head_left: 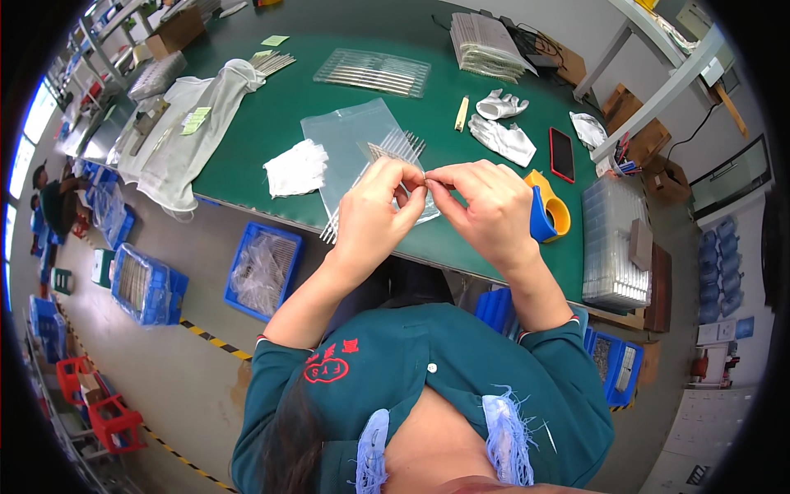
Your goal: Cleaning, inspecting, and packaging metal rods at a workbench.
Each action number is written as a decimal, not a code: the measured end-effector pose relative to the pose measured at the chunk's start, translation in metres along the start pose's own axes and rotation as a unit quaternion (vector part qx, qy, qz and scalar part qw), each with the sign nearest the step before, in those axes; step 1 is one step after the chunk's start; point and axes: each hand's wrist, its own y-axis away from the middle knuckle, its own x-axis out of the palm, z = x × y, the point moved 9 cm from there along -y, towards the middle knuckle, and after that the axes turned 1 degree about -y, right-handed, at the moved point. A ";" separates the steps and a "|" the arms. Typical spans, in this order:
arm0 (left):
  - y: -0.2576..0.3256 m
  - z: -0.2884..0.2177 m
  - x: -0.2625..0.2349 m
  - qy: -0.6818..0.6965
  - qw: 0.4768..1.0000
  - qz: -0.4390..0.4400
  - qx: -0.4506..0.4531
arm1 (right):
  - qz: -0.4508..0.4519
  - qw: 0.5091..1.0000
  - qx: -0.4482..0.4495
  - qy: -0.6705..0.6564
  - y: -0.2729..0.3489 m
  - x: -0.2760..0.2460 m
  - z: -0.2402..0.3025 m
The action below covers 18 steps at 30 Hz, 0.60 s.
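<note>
My left hand [377,202] and my right hand [485,202] meet fingertip to fingertip over the front of the green table [271,86]. Both are closed in a pinch around something small and dark that I cannot make out. Beneath them lies a clear plastic bag [333,128], with several thin metal rods [403,148] on it, partly hidden by my left hand. A folded white cloth [296,169] rests left of the bag. Close to my right hand stands a yellow and blue tape dispenser [550,210].
At the back are a clear tray [372,72] of rods and a stack of clear trays [490,45]. White gloves [502,138], a yellow cutter [462,114] and a phone [561,154] lie to the right. More trays [613,239] are piled at the right edge. Blue bins [262,272] sit on the floor.
</note>
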 end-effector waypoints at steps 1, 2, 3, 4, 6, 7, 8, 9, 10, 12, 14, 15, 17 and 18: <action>0.000 0.000 0.001 0.001 1.000 0.000 -0.001 | 0.005 1.000 -0.003 0.011 0.000 0.000 0.000; 0.001 -0.003 0.001 -0.029 0.999 -0.008 0.013 | 0.006 1.000 -0.003 0.011 -0.001 0.001 0.000; 0.001 -0.007 0.001 -0.059 0.998 -0.016 0.027 | 0.008 1.000 -0.003 0.014 -0.001 0.001 -0.001; 0.001 -0.007 0.002 -0.059 0.998 -0.017 0.026 | 0.009 1.000 -0.003 0.018 -0.001 0.001 -0.001; 0.001 -0.017 0.001 -0.139 0.988 -0.030 0.067 | 0.010 1.000 0.002 0.023 -0.001 0.002 -0.002; 0.001 -0.017 0.001 -0.139 0.988 -0.030 0.066 | 0.010 1.000 0.006 0.027 -0.001 0.003 -0.003; 0.001 -0.018 0.002 -0.145 0.987 -0.027 0.066 | 0.010 1.000 0.006 0.027 -0.001 0.003 -0.003; 0.001 -0.018 0.002 -0.152 0.986 -0.024 0.065 | 0.005 1.000 0.014 0.022 -0.001 0.003 -0.004; 0.001 -0.017 0.002 -0.151 0.986 -0.024 0.065 | 0.000 1.000 0.023 0.017 0.000 0.002 -0.005; 0.001 -0.016 0.002 -0.136 0.988 -0.025 0.069 | -0.003 0.999 0.038 0.000 -0.001 0.000 -0.006; 0.000 -0.014 0.001 -0.122 0.990 -0.019 0.061 | -0.005 0.998 0.054 -0.017 -0.002 -0.001 -0.008; 0.000 -0.013 0.001 -0.108 0.993 -0.014 0.053 | -0.007 0.996 0.073 -0.048 -0.002 -0.001 -0.012; 0.000 -0.015 0.000 -0.095 0.994 -0.008 0.048 | -0.008 0.993 0.091 -0.079 -0.001 -0.001 -0.017; 0.000 -0.015 0.000 -0.081 0.996 -0.001 0.043 | -0.003 0.992 0.094 -0.082 -0.001 -0.001 -0.018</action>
